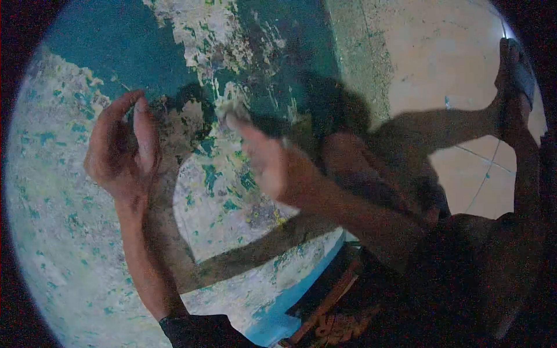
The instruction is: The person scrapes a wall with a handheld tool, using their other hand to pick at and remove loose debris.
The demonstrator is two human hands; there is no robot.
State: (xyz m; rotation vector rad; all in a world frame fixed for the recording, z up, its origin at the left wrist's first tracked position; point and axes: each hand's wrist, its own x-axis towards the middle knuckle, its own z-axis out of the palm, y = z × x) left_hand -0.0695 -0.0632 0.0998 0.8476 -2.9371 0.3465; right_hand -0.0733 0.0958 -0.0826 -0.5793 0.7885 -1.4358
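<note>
My left hand (122, 145) is raised over the peeling painted surface (75, 214), its thumb and a finger curved round to nearly meet at the tips. Anything between those tips is too small to make out. To the right of it, my right hand (270, 156) is closed, with its fingertips by a patch where green paint (116, 40) meets the pale worn area. A small greyish blur shows at these fingertips, and I cannot tell what it is. The two hands are apart.
Light floor tiles (429, 58) lie at the upper right. A bare foot in a sandal (516, 75) and bent legs are on the right. Dark clothing (452, 284) fills the lower right. A blue edge (284, 316) borders the painted surface at the bottom. Shadows fall across it.
</note>
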